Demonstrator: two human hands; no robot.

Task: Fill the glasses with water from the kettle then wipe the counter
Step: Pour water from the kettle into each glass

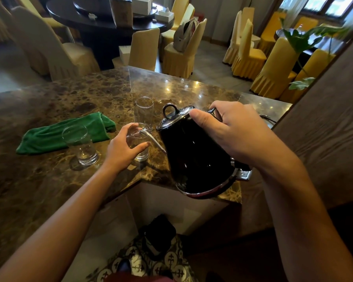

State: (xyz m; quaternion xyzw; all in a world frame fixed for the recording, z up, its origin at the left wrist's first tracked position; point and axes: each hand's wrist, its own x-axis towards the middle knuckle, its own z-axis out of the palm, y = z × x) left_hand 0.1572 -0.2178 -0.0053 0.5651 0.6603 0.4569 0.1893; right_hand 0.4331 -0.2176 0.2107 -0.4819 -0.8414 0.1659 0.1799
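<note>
My right hand (230,131) grips the handle of a black kettle (194,155) with a chrome lid, tilted to the left above the counter's front edge. Its thin spout reaches into the mouth of a clear glass (140,151) that my left hand (122,149) holds on the brown marble counter (49,180). A second glass (80,144) stands to the left with a little water at its bottom. A tall third glass (144,111) stands just behind the held one. A folded green cloth (55,133) lies behind the left glass.
The counter ends in a notch right below the kettle. A brown fabric-covered wall (324,123) rises at the right. Beyond the counter stand several yellow-covered chairs (179,55), a dark round table (102,23) and a green plant (306,41).
</note>
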